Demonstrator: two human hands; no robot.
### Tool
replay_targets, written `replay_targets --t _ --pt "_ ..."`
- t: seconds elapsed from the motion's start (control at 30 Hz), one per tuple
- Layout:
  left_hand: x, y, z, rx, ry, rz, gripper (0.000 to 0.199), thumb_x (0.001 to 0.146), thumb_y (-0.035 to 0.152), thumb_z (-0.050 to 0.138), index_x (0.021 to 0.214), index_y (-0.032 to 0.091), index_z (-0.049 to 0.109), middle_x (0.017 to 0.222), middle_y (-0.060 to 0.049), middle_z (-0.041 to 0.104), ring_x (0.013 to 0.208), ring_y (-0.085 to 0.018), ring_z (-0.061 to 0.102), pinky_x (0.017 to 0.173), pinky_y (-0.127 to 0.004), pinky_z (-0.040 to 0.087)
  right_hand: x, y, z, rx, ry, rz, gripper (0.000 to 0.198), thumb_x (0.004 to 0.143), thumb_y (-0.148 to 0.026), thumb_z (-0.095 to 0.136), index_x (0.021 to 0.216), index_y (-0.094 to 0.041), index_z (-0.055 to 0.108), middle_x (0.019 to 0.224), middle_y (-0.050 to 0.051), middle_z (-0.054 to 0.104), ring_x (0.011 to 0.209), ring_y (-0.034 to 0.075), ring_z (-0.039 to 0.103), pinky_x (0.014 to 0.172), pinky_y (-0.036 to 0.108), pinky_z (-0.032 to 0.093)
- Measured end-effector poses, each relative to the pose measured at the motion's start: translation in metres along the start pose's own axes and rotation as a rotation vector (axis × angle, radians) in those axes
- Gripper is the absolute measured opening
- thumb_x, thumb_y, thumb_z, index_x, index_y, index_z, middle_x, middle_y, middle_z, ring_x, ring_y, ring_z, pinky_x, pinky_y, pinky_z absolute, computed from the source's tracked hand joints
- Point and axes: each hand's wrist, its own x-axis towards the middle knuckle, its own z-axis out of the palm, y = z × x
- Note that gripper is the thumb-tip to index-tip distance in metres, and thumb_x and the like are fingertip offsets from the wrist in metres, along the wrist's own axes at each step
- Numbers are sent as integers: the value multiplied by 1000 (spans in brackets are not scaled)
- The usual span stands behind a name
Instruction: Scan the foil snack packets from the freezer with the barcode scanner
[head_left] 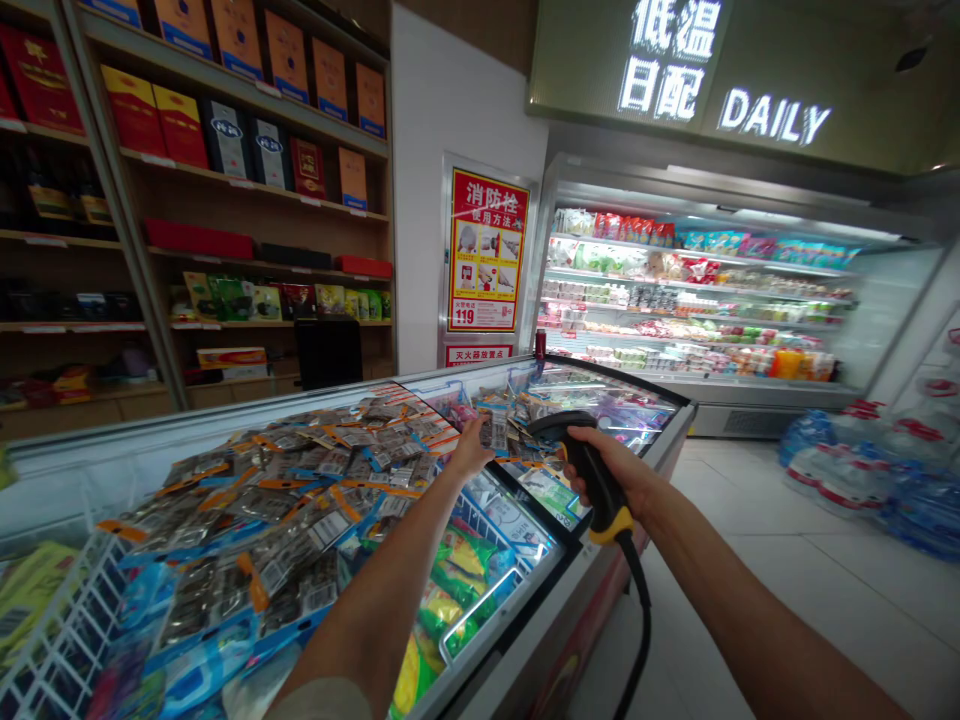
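Observation:
My right hand (600, 462) is wrapped around the handle of a black and yellow barcode scanner (600, 485), its head turned left over the freezer. A black cord hangs from its base. My left hand (471, 450) reaches over the middle of the chest freezer, fingers closed at the edge of a small brown snack packet (496, 428); the grip is partly hidden. Just ahead of the scanner's head lie more brown packets (525, 410). To the left of my left arm, a broad heap of similar packets (330, 450) with blue and orange edges covers the freezer.
The freezer's rim (517, 610) runs along my right side. Green and yellow bags (457, 570) lie under the glass, beside a white wire basket (67, 630). Shelves of boxes (247, 150) stand left, a lit chiller (697, 290) behind, and water bottles (847, 465) on the right floor.

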Motion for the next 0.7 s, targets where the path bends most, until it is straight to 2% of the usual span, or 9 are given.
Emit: replay_targets --t 0.3,0.43,0.53,0.7 --pt "-7 1 -2 -8 -4 13 63 50 -3 57 110 11 47 110 -11 47 103 -22 46 93 -36 33 2 -3 10 -39 15 -6 28 77 -39 42 64 -15 48 43 -2 47 32 8 44 31 19 34" --pt "-7 2 -2 -28 -3 1 63 51 -3 56 112 11 47 113 -12 47 105 -22 46 95 -36 32 1 -2 12 -35 70 -45 26 77 -38 43 65 -15 49 43 -2 48 33 8 44 31 19 35" --pt "-5 1 -5 -60 43 -31 64 50 -2 57 112 11 46 116 -12 47 107 -22 45 95 -35 32 1 -1 2 -30 140 -103 24 75 -37 47 66 -16 49 44 -2 48 34 9 45 31 20 36" --pt "9 3 -9 -73 190 -72 63 53 1 57 114 13 45 120 -11 46 113 -22 41 97 -33 29 7 4 -27 33 295 -203 20 75 -35 48 68 -16 49 45 -3 48 34 9 46 31 20 37"
